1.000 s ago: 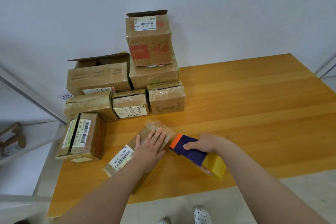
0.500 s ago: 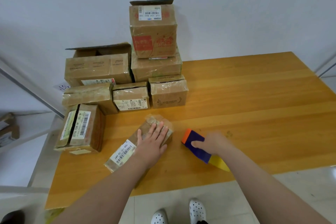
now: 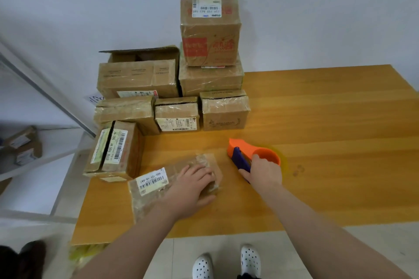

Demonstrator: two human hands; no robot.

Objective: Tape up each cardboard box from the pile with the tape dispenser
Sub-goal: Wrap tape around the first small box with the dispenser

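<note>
On the table (image 3: 317, 120), left hand (image 3: 190, 188) rests flat on box (image 3: 145, 201); right grip (image 3: 263, 172) holds tape dispenser (image 3: 254, 154).

the table (image 3: 328, 120) is smooth, lightly glossy wood. the boxes (image 3: 209, 34) are matt brown cardboard under shiny, crinkled clear tape. the tape dispenser (image 3: 254, 154) is smooth orange plastic.

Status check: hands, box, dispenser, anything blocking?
Left hand flat on labelled box, pinning it to table. Right hand grips tape dispenser, on table right of box, not touching it. Nothing between them; pile sits behind.
</note>
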